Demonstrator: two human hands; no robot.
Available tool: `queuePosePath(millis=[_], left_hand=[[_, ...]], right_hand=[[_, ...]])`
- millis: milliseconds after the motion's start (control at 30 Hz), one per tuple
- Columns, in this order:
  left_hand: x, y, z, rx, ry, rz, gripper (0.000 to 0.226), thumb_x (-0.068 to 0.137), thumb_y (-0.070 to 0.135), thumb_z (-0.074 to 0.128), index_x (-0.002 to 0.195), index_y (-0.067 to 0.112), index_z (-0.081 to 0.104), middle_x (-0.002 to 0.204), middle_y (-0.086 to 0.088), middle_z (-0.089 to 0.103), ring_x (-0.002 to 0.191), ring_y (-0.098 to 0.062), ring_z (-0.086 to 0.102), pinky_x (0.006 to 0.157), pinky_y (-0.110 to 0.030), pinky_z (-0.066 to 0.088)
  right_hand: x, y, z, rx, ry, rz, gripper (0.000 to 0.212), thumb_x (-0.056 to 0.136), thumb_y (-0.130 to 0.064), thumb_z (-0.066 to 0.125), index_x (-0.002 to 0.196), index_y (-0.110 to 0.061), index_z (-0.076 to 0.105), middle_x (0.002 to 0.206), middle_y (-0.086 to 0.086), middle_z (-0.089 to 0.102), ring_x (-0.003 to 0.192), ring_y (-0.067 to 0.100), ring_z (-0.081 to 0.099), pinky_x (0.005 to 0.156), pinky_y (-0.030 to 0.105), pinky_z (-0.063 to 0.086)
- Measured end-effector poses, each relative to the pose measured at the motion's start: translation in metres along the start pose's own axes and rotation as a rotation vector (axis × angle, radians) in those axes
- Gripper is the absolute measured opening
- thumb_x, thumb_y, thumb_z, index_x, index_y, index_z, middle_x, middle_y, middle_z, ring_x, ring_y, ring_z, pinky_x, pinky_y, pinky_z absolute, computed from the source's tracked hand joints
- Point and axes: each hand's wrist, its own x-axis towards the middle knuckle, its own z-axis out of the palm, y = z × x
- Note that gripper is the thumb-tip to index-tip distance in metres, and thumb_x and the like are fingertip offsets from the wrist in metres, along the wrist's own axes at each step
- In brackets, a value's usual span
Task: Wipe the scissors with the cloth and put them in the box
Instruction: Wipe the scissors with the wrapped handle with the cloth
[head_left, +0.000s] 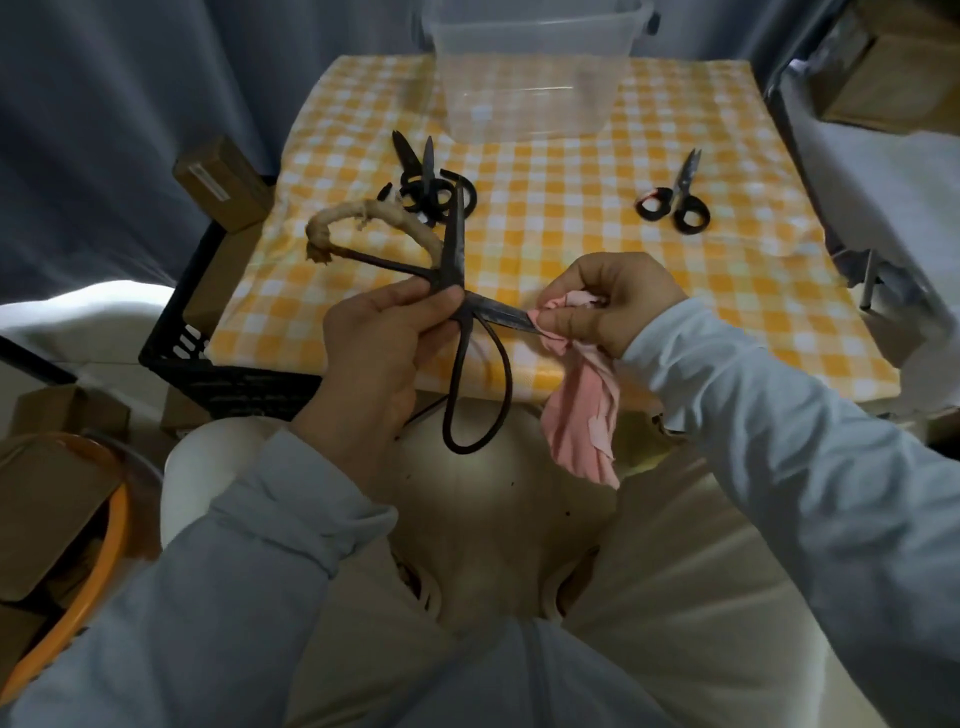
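Our left hand grips the large black iron scissors at the pivot, steadying a blade our right hand pinches in pink cloth.

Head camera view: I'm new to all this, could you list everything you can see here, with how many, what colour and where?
large scissors: one, dark metal, one handle wrapped in beige, held open above the table's near edge
small scissors: one black pair, table right; a black heap table left, count unclear
box: one, clear plastic, table's far edge
cloth: one, pink, pinched round a large-scissor blade
tablecloth: one, yellow-white check
crate: one, black, left of table
cardboard boxes: several, brown, left
tub: one, orange rim, lower left
left hand: grips the large scissors near the pivot
right hand: holds the cloth
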Motion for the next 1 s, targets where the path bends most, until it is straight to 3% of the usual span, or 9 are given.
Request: queuePosePath(millis=[67, 200, 333, 433, 533, 667, 867, 1000], left_hand=[[0.003, 0.005, -0.004, -0.022, 0.017, 0.011, 0.018, 0.075, -0.003, 0.071, 0.086, 0.006, 0.060, 0.083, -0.008, 0.069, 0.065, -0.012, 0.070, 0.059, -0.018, 0.054], [0.007, 0.013, -0.010, -0.044, 0.015, 0.048, 0.017, 0.077, -0.004, 0.069, 0.086, 0.006, 0.059, 0.085, -0.007, 0.068, 0.067, -0.011, 0.071, 0.061, -0.018, 0.054], [0.006, 0.008, -0.006, -0.073, 0.009, 0.054, 0.015, 0.077, -0.004, 0.069, 0.085, 0.005, 0.060, 0.082, -0.006, 0.069, 0.069, -0.012, 0.071, 0.063, -0.019, 0.055], [0.004, 0.004, -0.001, -0.125, 0.022, 0.056, 0.014, 0.078, -0.005, 0.069, 0.082, 0.005, 0.061, 0.076, -0.004, 0.070, 0.070, -0.013, 0.071, 0.064, -0.020, 0.056], [0.000, 0.001, 0.002, -0.167, 0.028, 0.072, 0.014, 0.078, -0.006, 0.068, 0.080, 0.006, 0.061, 0.068, 0.000, 0.071, 0.067, -0.012, 0.070, 0.064, -0.021, 0.056], [-0.005, -0.002, 0.004, -0.164, 0.009, 0.081, 0.014, 0.078, -0.005, 0.068, 0.080, 0.006, 0.061, 0.067, 0.003, 0.071, 0.068, -0.012, 0.071, 0.066, -0.022, 0.058], [-0.007, 0.003, 0.003, -0.214, 0.055, 0.105, 0.015, 0.077, -0.006, 0.068, 0.077, 0.006, 0.060, 0.067, 0.001, 0.070, 0.067, -0.011, 0.070, 0.062, -0.020, 0.056], [-0.007, 0.003, 0.001, -0.248, 0.053, 0.090, 0.015, 0.078, -0.006, 0.068, 0.077, 0.006, 0.059, 0.065, 0.002, 0.070, 0.067, -0.012, 0.070, 0.061, -0.020, 0.055]], right_hand=[[-0.003, 0.005, -0.009, 0.030, -0.025, 0.019, 0.017, 0.073, -0.005, 0.075, 0.073, -0.019, 0.066, 0.076, -0.006, 0.065, 0.071, 0.003, 0.061, 0.071, 0.016, 0.053], [-0.008, 0.019, -0.019, 0.255, 0.120, 0.124, 0.008, 0.077, -0.003, 0.071, 0.079, -0.010, 0.068, 0.083, 0.008, 0.070, 0.078, 0.017, 0.067, 0.078, 0.037, 0.057], [-0.004, 0.014, -0.014, 0.585, 0.263, 0.258, 0.005, 0.085, -0.009, 0.064, 0.086, -0.010, 0.069, 0.075, 0.007, 0.069, 0.071, 0.021, 0.065, 0.076, 0.037, 0.057], [-0.003, 0.005, -0.002, 0.910, 0.225, 0.357, 0.009, 0.087, -0.002, 0.058, 0.087, 0.001, 0.066, 0.062, 0.008, 0.068, 0.058, 0.019, 0.065, 0.066, 0.033, 0.058], [-0.005, 0.002, 0.006, 1.118, 0.131, 0.372, 0.010, 0.088, -0.001, 0.054, 0.085, 0.006, 0.061, 0.061, 0.014, 0.067, 0.055, 0.021, 0.065, 0.060, 0.033, 0.058], [-0.004, 0.001, 0.013, 1.038, 0.249, 0.293, 0.007, 0.082, 0.007, 0.060, 0.089, 0.008, 0.062, 0.071, 0.021, 0.064, 0.053, 0.025, 0.061, 0.064, 0.039, 0.054], [-0.007, 0.002, 0.004, 0.978, 0.541, 0.298, 0.017, 0.079, 0.004, 0.067, 0.096, 0.005, 0.066, 0.069, 0.011, 0.069, 0.056, 0.016, 0.065, 0.058, 0.028, 0.055], [-0.007, -0.004, -0.004, 0.509, 0.561, 0.033, 0.021, 0.085, -0.006, 0.063, 0.105, -0.009, 0.067, 0.082, -0.003, 0.066, 0.070, -0.007, 0.061, 0.071, 0.015, 0.049]])
